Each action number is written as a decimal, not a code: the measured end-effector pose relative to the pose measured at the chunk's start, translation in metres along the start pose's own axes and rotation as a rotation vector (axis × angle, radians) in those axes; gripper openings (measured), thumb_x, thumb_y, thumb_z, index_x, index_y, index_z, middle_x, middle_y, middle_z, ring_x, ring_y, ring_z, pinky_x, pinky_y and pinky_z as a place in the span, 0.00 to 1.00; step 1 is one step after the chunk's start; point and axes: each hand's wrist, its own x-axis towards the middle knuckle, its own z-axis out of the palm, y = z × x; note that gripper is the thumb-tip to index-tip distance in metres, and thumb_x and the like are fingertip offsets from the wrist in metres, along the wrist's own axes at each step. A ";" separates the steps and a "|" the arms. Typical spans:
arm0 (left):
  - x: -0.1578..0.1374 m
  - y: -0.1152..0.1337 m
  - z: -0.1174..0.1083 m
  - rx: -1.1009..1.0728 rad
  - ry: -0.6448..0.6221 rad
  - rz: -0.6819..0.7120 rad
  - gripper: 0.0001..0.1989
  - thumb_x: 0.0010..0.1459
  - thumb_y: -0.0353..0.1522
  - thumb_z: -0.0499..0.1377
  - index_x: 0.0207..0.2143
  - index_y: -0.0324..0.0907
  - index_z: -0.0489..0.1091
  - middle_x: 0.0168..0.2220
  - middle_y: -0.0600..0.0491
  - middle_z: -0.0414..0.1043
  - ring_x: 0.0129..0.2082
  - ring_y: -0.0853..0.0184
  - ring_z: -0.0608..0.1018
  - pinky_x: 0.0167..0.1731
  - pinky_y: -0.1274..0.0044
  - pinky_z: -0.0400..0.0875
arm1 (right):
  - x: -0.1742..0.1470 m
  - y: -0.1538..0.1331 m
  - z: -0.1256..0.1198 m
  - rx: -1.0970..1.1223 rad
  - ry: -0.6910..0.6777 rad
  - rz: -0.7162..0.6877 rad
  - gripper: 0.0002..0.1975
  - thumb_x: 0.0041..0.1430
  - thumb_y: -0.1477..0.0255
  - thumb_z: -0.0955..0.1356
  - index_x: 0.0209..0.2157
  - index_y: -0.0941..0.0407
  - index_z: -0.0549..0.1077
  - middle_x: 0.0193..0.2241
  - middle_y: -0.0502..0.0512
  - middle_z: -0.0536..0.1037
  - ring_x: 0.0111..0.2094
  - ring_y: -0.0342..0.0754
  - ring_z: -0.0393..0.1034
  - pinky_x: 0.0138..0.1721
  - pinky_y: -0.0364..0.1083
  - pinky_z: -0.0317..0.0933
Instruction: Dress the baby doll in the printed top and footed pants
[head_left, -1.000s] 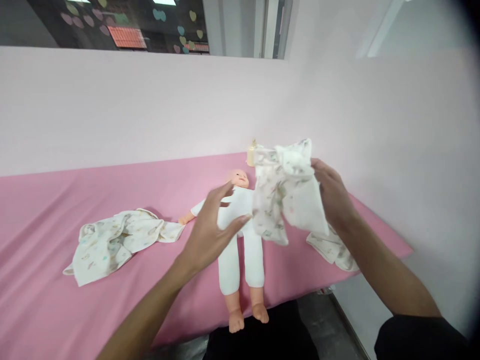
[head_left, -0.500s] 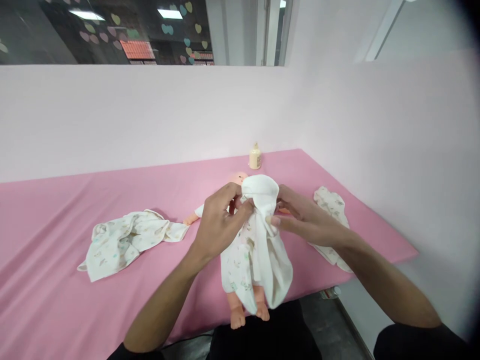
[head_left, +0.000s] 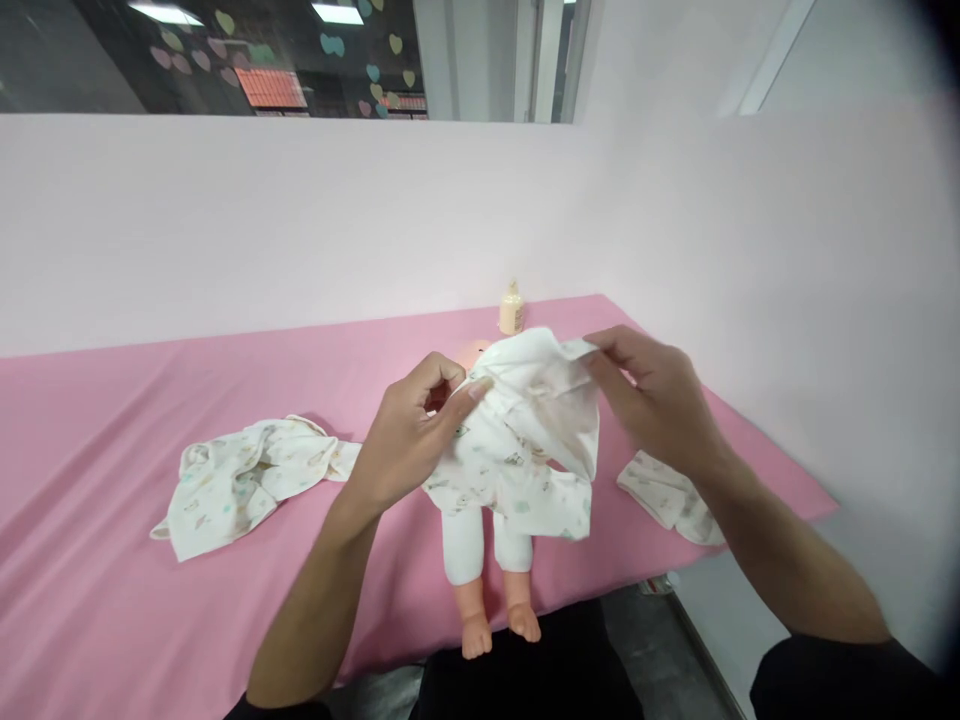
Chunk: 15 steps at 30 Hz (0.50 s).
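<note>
A white baby garment (head_left: pixel 536 430) with small printed figures is stretched between my two hands, above a baby doll (head_left: pixel 471 605). My left hand (head_left: pixel 420 425) pinches its upper left edge between thumb and fingers. At the upper right, my right hand (head_left: pixel 660 395) grips a corner and pulls the cloth outward. The cloth hides the doll's middle and most of its head. The doll lies on its back, with white-covered legs and bare feet toward me.
The pink-covered table (head_left: pixel 97 460) meets a white wall. A second printed garment (head_left: pixel 240 485) lies on the left, and folded printed cloth (head_left: pixel 667 500) lies on the right. A cream pump bottle (head_left: pixel 511 310) stands behind the doll.
My right hand has moved up and right, spreading the garment open. Its hanging part has lifted, so the doll's white-covered legs now show. My left hand has shifted slightly left.
</note>
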 end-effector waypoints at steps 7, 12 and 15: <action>0.000 -0.004 -0.011 -0.079 -0.134 -0.026 0.12 0.60 0.39 0.62 0.34 0.42 0.64 0.29 0.56 0.66 0.26 0.74 0.67 0.25 0.80 0.62 | 0.008 -0.022 -0.004 0.077 0.215 0.017 0.10 0.68 0.62 0.64 0.35 0.52 0.71 0.19 0.46 0.62 0.18 0.40 0.55 0.18 0.42 0.50; -0.004 -0.023 -0.024 -0.259 -0.462 0.014 0.26 0.58 0.34 0.65 0.56 0.47 0.60 0.33 0.57 0.63 0.32 0.72 0.68 0.34 0.78 0.66 | 0.018 -0.023 -0.011 0.163 0.238 0.008 0.12 0.68 0.59 0.63 0.36 0.52 0.70 0.16 0.43 0.55 0.15 0.38 0.47 0.16 0.42 0.42; -0.006 -0.020 -0.018 -0.328 -0.659 0.021 0.43 0.53 0.36 0.69 0.66 0.52 0.50 0.34 0.57 0.62 0.33 0.71 0.67 0.39 0.76 0.67 | 0.026 -0.022 -0.010 0.191 0.247 -0.004 0.12 0.68 0.59 0.63 0.35 0.52 0.69 0.16 0.42 0.54 0.15 0.38 0.47 0.17 0.41 0.41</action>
